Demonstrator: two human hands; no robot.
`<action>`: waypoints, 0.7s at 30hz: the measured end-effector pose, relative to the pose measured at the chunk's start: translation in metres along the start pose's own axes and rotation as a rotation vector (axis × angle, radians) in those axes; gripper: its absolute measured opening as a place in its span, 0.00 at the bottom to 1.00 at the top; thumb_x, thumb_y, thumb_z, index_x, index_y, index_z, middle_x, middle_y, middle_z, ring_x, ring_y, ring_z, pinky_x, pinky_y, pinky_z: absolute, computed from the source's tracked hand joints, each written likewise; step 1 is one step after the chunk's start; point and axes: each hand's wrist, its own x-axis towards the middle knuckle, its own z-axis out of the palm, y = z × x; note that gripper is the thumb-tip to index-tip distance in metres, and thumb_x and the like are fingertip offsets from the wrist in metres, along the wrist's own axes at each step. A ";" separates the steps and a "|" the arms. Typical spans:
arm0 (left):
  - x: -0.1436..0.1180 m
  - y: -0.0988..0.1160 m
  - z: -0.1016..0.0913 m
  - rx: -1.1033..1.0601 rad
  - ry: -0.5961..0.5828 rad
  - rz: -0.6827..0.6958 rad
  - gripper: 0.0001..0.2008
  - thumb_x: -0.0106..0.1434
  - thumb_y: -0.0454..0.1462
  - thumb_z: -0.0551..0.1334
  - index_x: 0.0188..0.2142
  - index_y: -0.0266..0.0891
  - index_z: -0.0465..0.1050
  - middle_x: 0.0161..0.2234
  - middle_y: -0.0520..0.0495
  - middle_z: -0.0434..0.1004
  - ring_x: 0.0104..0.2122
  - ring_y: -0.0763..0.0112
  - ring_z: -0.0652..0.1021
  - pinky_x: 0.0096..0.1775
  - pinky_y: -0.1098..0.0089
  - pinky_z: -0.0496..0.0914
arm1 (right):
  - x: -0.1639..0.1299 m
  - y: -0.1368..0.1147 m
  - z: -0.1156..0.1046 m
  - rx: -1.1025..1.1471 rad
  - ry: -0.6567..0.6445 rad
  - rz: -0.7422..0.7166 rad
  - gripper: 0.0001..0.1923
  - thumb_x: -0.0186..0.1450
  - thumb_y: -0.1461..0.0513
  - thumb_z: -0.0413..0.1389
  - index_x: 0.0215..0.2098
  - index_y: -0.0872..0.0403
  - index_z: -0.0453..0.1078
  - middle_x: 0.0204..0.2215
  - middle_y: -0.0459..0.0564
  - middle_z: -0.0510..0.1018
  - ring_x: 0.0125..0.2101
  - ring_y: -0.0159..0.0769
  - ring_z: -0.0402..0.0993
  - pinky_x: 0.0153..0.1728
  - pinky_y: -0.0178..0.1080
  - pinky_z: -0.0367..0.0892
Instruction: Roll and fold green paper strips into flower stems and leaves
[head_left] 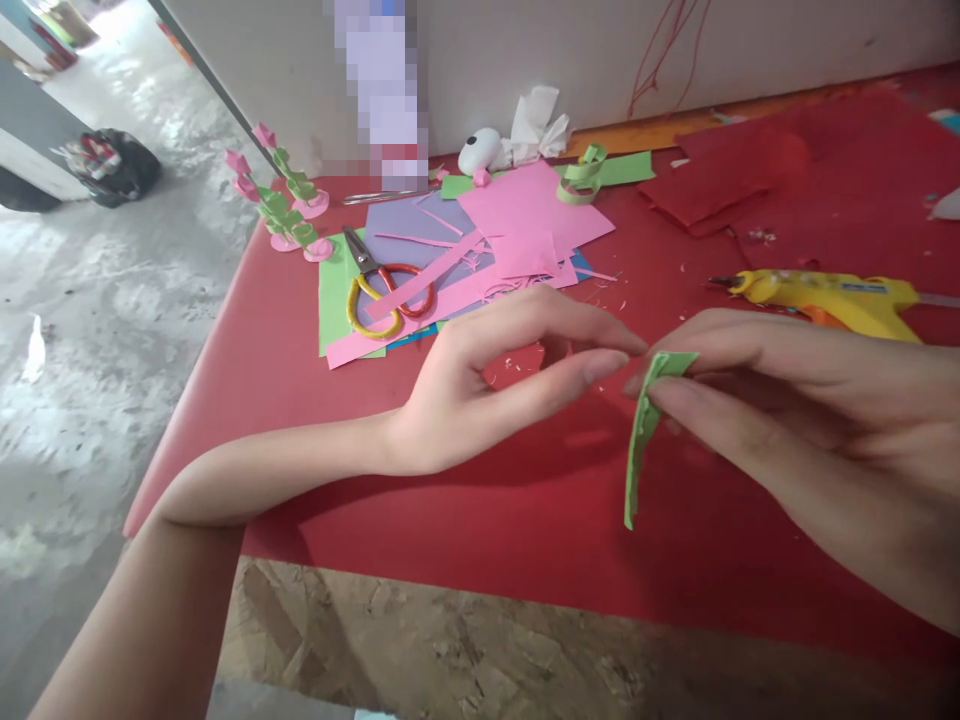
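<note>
My right hand (pixel 780 400) pinches a narrow green paper strip (pixel 639 460) between thumb and fingers. The strip is bent near its top, and its longer part hangs down over the red table. Just to the left, my left hand (pixel 495 385) has its thumb and index finger apart, with nothing visible between them. Its fingertips come close to the fingers of my right hand; whether they touch I cannot tell. Beyond my left hand, scissors (pixel 391 290) with yellow and red handles lie on pink strips (pixel 442 300) and sheets of coloured paper.
A yellow glue gun (pixel 832 295) lies behind my right hand. Pink paper flowers (pixel 289 200) with green leaves stand at the far left corner. Along the wall are a white egg-shaped piece (pixel 480 150), a curled green strip (pixel 585 175) and red material (pixel 720 180).
</note>
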 end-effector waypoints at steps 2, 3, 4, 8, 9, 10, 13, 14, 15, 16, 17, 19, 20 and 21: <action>0.000 0.000 0.000 -0.050 0.005 -0.029 0.02 0.59 0.33 0.63 0.33 0.36 0.74 0.31 0.51 0.78 0.34 0.80 0.76 0.39 0.76 0.73 | 0.001 -0.001 0.000 -0.012 0.015 -0.005 0.06 0.65 0.59 0.51 0.30 0.48 0.67 0.22 0.37 0.69 0.20 0.21 0.62 0.19 0.29 0.57; 0.000 0.000 0.001 -0.075 0.011 -0.050 0.02 0.58 0.33 0.64 0.32 0.36 0.75 0.31 0.51 0.78 0.35 0.79 0.76 0.40 0.76 0.73 | 0.002 -0.001 0.000 -0.018 0.017 -0.007 0.07 0.65 0.59 0.50 0.30 0.48 0.67 0.22 0.37 0.70 0.20 0.21 0.62 0.18 0.29 0.56; 0.000 0.000 0.001 -0.101 0.019 -0.068 0.02 0.57 0.32 0.64 0.31 0.36 0.76 0.30 0.51 0.77 0.34 0.80 0.76 0.40 0.76 0.73 | 0.002 -0.002 0.001 -0.022 0.017 -0.015 0.07 0.66 0.60 0.50 0.29 0.48 0.67 0.22 0.37 0.70 0.20 0.21 0.62 0.18 0.29 0.56; -0.002 0.001 0.001 -0.205 0.022 -0.112 0.03 0.55 0.30 0.66 0.30 0.36 0.78 0.29 0.52 0.74 0.32 0.81 0.75 0.39 0.78 0.74 | 0.000 -0.003 0.001 -0.042 0.008 -0.048 0.09 0.66 0.60 0.49 0.28 0.49 0.66 0.22 0.38 0.71 0.21 0.21 0.64 0.19 0.30 0.58; -0.002 0.002 0.001 -0.222 0.015 -0.113 0.03 0.55 0.30 0.66 0.30 0.36 0.78 0.29 0.53 0.73 0.32 0.81 0.75 0.38 0.79 0.74 | 0.000 -0.002 0.001 -0.047 0.003 -0.057 0.09 0.66 0.59 0.49 0.28 0.49 0.66 0.22 0.38 0.71 0.21 0.22 0.65 0.19 0.30 0.58; -0.003 0.002 0.000 -0.231 0.007 -0.118 0.03 0.55 0.30 0.66 0.30 0.37 0.78 0.29 0.53 0.73 0.32 0.82 0.75 0.38 0.80 0.74 | -0.001 -0.002 0.001 -0.051 0.007 -0.071 0.10 0.66 0.59 0.49 0.28 0.49 0.66 0.21 0.38 0.71 0.20 0.22 0.65 0.18 0.30 0.58; -0.004 0.003 -0.001 -0.228 -0.019 -0.146 0.05 0.54 0.29 0.66 0.29 0.39 0.78 0.29 0.54 0.75 0.32 0.82 0.76 0.38 0.80 0.75 | -0.001 -0.001 0.002 -0.095 0.050 -0.094 0.10 0.67 0.59 0.48 0.28 0.49 0.66 0.20 0.38 0.71 0.18 0.21 0.63 0.17 0.30 0.57; -0.004 0.003 -0.001 -0.218 -0.025 -0.157 0.05 0.54 0.29 0.66 0.29 0.39 0.78 0.29 0.54 0.75 0.33 0.82 0.76 0.39 0.80 0.75 | -0.002 0.000 0.002 -0.114 0.065 -0.108 0.09 0.66 0.60 0.49 0.29 0.49 0.67 0.21 0.38 0.72 0.18 0.20 0.63 0.17 0.29 0.57; -0.004 0.003 -0.001 -0.206 -0.026 -0.154 0.04 0.54 0.29 0.66 0.29 0.39 0.78 0.30 0.54 0.76 0.33 0.81 0.77 0.39 0.80 0.75 | -0.002 0.000 0.002 -0.142 0.049 -0.089 0.07 0.66 0.60 0.50 0.29 0.49 0.67 0.21 0.38 0.73 0.19 0.20 0.64 0.18 0.29 0.59; -0.004 0.002 -0.001 -0.193 -0.026 -0.137 0.04 0.54 0.29 0.66 0.30 0.38 0.78 0.30 0.53 0.77 0.33 0.80 0.77 0.38 0.80 0.75 | -0.002 -0.001 0.002 -0.147 0.056 -0.062 0.07 0.65 0.61 0.51 0.30 0.49 0.67 0.21 0.38 0.73 0.20 0.20 0.66 0.19 0.28 0.59; -0.004 0.002 -0.001 -0.177 -0.025 -0.106 0.04 0.55 0.29 0.66 0.30 0.37 0.78 0.31 0.52 0.77 0.33 0.79 0.77 0.38 0.79 0.76 | -0.003 -0.001 0.002 -0.169 0.092 -0.092 0.08 0.66 0.59 0.50 0.30 0.49 0.67 0.21 0.38 0.72 0.20 0.20 0.64 0.19 0.29 0.59; -0.004 0.001 -0.002 -0.137 -0.026 -0.025 0.04 0.55 0.28 0.65 0.30 0.35 0.78 0.31 0.50 0.78 0.33 0.77 0.78 0.38 0.77 0.76 | -0.005 -0.002 0.003 -0.187 0.141 -0.106 0.07 0.65 0.58 0.52 0.30 0.49 0.68 0.22 0.38 0.72 0.20 0.19 0.63 0.21 0.30 0.59; -0.004 0.001 -0.002 -0.115 -0.031 0.007 0.04 0.55 0.28 0.65 0.30 0.35 0.78 0.31 0.50 0.78 0.33 0.77 0.78 0.38 0.76 0.76 | -0.006 -0.002 0.003 -0.198 0.150 -0.102 0.06 0.64 0.58 0.52 0.31 0.49 0.68 0.23 0.38 0.72 0.21 0.19 0.63 0.21 0.30 0.60; -0.003 0.001 -0.002 -0.093 -0.034 0.026 0.04 0.56 0.28 0.65 0.30 0.35 0.78 0.31 0.49 0.78 0.33 0.76 0.78 0.38 0.75 0.76 | -0.007 -0.003 0.003 -0.209 0.150 -0.083 0.04 0.64 0.58 0.53 0.33 0.48 0.69 0.24 0.38 0.73 0.22 0.19 0.64 0.22 0.30 0.60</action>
